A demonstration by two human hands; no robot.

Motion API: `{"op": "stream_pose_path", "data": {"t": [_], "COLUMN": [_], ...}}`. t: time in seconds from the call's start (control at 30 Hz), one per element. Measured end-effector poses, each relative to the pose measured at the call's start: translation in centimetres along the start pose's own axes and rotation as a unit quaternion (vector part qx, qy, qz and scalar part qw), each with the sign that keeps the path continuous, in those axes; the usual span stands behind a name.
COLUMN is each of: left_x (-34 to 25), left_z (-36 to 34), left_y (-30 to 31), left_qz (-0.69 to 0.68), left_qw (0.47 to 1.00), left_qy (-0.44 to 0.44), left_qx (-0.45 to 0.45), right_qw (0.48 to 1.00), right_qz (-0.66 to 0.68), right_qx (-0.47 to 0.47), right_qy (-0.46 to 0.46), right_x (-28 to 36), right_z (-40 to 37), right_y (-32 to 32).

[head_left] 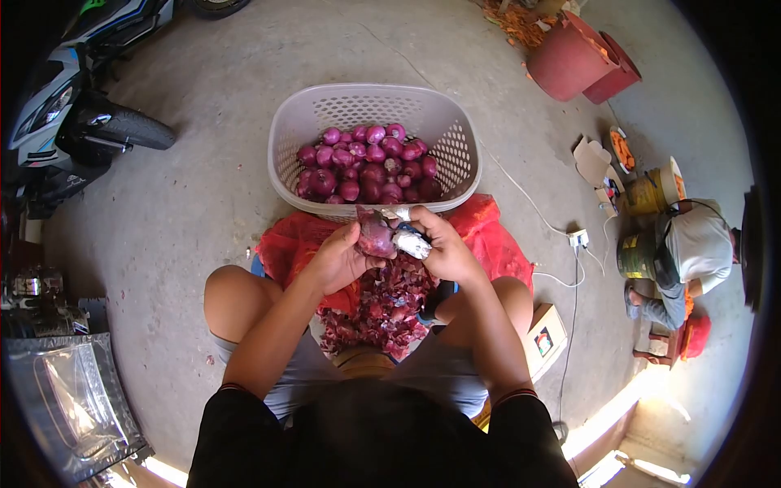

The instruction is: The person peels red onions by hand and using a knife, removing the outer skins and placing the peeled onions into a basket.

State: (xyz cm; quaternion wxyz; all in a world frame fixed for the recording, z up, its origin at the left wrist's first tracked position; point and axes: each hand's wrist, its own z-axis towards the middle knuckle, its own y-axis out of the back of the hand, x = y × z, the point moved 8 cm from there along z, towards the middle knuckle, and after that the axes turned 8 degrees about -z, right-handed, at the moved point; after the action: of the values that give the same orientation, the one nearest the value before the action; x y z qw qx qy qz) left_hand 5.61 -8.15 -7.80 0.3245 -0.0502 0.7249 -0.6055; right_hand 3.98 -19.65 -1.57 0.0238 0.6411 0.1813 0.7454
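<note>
The left hand's (338, 260) fingers (353, 237) are curled tight around a purple onion (376, 234), held above the lap. The right hand's (449, 250) fingers (425, 216) are clamped on a small silvery knife (411, 242) that touches the onion's right side. Below the hands a heap of purple peels (382, 307) lies between the knees, on a red mesh sack (488, 228). Just beyond, on the concrete floor, stands a pale plastic basket (285, 146) of peeled onions (370, 167). Far right, another person (691, 252) crouches; a motorbike (73, 114) is parked far left.
</note>
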Motion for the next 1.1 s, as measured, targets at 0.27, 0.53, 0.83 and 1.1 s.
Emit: {"op": "stream_pose_path", "data": {"t": [0.27,0.53,0.83,1.1], "left_x": [0.2,-1.1,-0.8,-1.1], "left_z": [0.3,0.0,-0.1,-0.5], "left_y": [-0.5,-0.8,-0.4,-2.8], "left_qz": [-0.049,-0.049,0.039,0.014], "left_qw": [0.998,0.993,0.99,0.998], "left_qy": [0.034,-0.071,-0.113,-0.06], "left_qx": [-0.014,-0.075,-0.077,-0.017], "right_qw": [0.996,0.966,0.975,0.957], "right_qz": [0.088,0.239,0.212,0.286], "right_qx": [-0.011,-0.004,0.01,-0.001], "right_qy": [-0.014,-0.096,-0.061,-0.042], "right_x": [-0.1,-3.2,-2.2,-1.1], "right_z": [-0.3,-1.2,-0.5,-0.7], "right_y": [-0.6,-1.0,-1.2,-0.7]}}
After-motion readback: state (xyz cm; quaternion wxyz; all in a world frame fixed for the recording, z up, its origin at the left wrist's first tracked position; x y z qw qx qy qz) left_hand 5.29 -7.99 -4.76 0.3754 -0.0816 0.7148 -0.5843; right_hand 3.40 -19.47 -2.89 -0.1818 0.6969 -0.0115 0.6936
